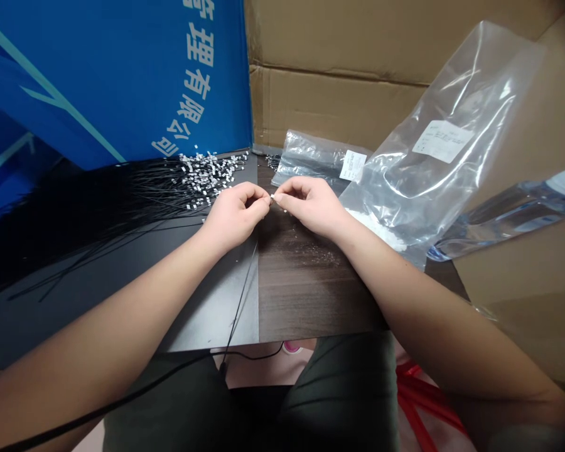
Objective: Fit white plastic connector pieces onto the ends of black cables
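The left hand [235,213] and right hand [308,204] are both pinching one tiny white piece [272,197] between the fingertips, because it is so small; thin black wires [122,201] lie spread left of the hands.

A plastic bag [433,150] blocks the right hand [311,204], black wires [98,213] the left hand [235,213].

Thin black wires [122,194] at 9 o'clock have a smooth, slightly glossy sheath; the small white tabs [209,174] at 10 o'clock look like matt plastic. The tabletop [306,301] at 6 o'clock is dark wood-grain laminate with a light sheen. Corrugated cardboard [329,107] at 12 o'clock is matt. Clear plastic bags [471,94] at 2 o'clock are glossy and creased, with matt paper labels [442,141]. The blue panel [113,81] at 10 o'clock appears smooth.
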